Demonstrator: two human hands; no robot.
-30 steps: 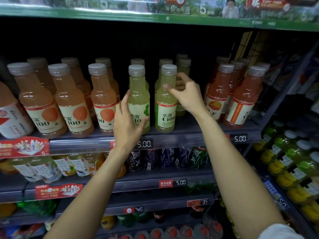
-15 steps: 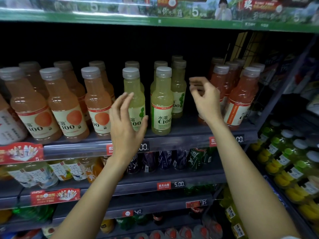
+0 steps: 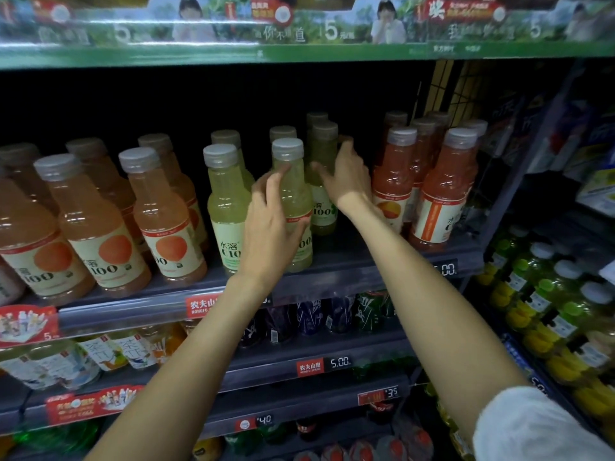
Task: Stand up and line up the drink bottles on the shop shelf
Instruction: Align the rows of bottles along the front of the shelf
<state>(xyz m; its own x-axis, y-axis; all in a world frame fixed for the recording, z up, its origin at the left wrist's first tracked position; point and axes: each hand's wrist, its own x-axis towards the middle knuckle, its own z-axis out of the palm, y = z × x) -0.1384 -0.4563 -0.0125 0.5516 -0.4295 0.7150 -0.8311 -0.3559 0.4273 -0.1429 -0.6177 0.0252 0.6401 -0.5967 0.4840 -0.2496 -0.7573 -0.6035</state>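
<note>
The person's left hand (image 3: 271,224) reaches up with the arm stretched and wraps the front yellow-green bottle (image 3: 293,207) at mid-body, fingers curled round its left side and thumb at the label's top edge; the grip is grasping that bottle, which stands upright at the front edge of the shelf (image 3: 349,277). The right hand (image 3: 347,181) reaches deeper, past the first row, with fingers spread and relaxed beside the rear yellow-green bottle (image 3: 322,181); its grip is released, and whether the fingertips touch that bottle cannot be told.

A second front yellow-green bottle (image 3: 228,207) just to the left reads "水溶 C100". Orange bottles (image 3: 100,227) fill the left of the shelf with labels ending "100" and a round orange fruit picture. Red-orange bottles (image 3: 439,194) stand in rows at the right.

A red tag (image 3: 203,306) on the shelf rail reads "农夫山泉 NONGFU SPRING"; price tags (image 3: 341,362) read "5.00". The green banner (image 3: 299,34) above shows a large "5". Lower shelves hold dark cans and tea bottles.
</note>
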